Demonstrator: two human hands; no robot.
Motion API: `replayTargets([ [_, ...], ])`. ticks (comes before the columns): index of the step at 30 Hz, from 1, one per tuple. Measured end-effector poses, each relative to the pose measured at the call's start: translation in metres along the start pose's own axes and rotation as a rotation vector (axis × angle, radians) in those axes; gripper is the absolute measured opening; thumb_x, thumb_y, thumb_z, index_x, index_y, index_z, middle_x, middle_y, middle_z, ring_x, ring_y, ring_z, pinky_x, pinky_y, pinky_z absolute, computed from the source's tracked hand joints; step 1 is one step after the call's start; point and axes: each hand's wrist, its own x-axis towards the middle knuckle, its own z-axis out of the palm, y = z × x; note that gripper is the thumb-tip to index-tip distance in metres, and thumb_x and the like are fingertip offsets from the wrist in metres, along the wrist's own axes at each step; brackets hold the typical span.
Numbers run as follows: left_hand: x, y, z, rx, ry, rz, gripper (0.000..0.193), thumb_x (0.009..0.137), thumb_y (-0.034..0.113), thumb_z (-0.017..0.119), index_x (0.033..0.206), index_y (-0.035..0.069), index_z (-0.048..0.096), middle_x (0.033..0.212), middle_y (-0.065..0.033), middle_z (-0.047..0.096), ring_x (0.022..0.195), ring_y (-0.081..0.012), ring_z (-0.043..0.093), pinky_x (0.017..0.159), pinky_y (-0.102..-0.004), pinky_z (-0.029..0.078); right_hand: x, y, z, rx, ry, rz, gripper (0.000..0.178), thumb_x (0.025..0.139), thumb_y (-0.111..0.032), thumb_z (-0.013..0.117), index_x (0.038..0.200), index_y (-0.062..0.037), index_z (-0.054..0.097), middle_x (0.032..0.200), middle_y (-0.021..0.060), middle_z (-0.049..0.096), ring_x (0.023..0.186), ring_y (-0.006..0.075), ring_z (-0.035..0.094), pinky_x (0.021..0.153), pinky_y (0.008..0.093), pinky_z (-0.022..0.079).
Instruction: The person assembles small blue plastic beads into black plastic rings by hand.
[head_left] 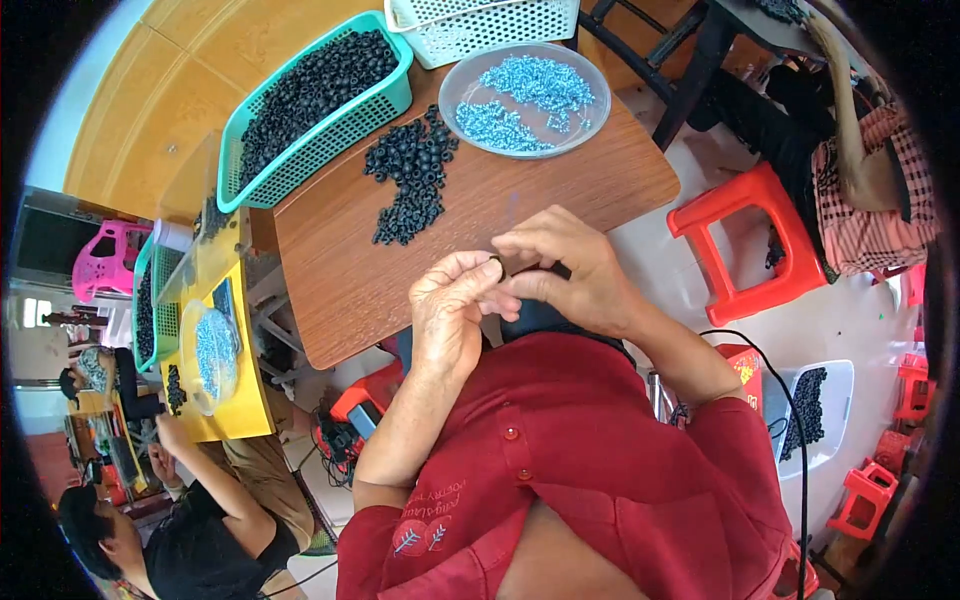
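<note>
Pinched a small dark piece (497,268) between thumb and fingers of the left hand (448,300), above the near edge of a brown wooden table (560,195). Curved the right hand (575,270) in from the opposite side, with a narrow gap between thumb and index finger and with fingertips close to the piece; could not tell touching from merely near there, nor make out anything in that grip. Had a loose heap of black pieces (410,170) on the wood, beyond the hands and to their left. Saw a turquoise basket (330,150) farther out on that same side, filled with more black pieces. Found a clear round dish (462,88) straight ahead of the hands, holding blue beads (540,82) in two clumps, with a white basket (480,35) just past it. Noted a red stool (750,240) off to the right of the hands, near a seated person (870,200) in checked clothing, and a translucent tub (838,412) of black pieces nearer in on that side. Spotted a yellow table (250,390) well to the left of the hands, bearing another round dish (205,402) of blue beads, beside a co-worker (215,530) in a black top.
</note>
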Motion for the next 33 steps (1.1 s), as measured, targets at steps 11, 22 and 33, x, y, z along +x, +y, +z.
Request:
replayTargets([
  [11, 0.005, 0.004, 0.001, -0.025, 0.007, 0.05, 0.013, 0.088, 0.01, 0.06, 0.087, -0.003, 0.061, 0.079, -0.0122, 0.066, 0.067, -0.0186, 0.065, 0.063, -0.027, 0.052, 0.011, 0.008, 0.022, -0.415, 0.073, -0.322, 0.035, 0.065, -0.004, 0.07, 0.098, 0.0048, 0.06, 0.086, 0.0132, 0.059, 0.073, 0.0295, 0.054, 0.061, 0.0368, 0.046],
  [22, -0.005, 0.001, -0.011, 0.146, -0.062, 0.114, 0.025, 0.092, 0.015, 0.055, 0.091, -0.008, 0.064, 0.082, -0.0158, 0.067, 0.065, -0.0191, 0.064, 0.063, -0.0277, 0.051, 0.013, 0.011, 0.026, -0.428, 0.06, -0.427, 0.037, 0.062, -0.005, 0.071, 0.096, 0.0045, 0.058, 0.082, 0.0125, 0.057, 0.067, 0.0283, 0.052, 0.056, 0.036, 0.044],
  [33, -0.004, 0.0, -0.009, 0.086, -0.031, 0.199, 0.02, 0.089, 0.009, 0.057, 0.087, -0.009, 0.063, 0.079, -0.018, 0.067, 0.061, -0.0209, 0.063, 0.061, -0.0284, 0.051, 0.021, 0.02, 0.032, -0.393, 0.111, -0.589, 0.034, 0.055, -0.016, 0.068, 0.081, 0.0015, 0.054, 0.068, 0.009, 0.043, 0.063, 0.0267, 0.044, 0.055, 0.0376, 0.038],
])
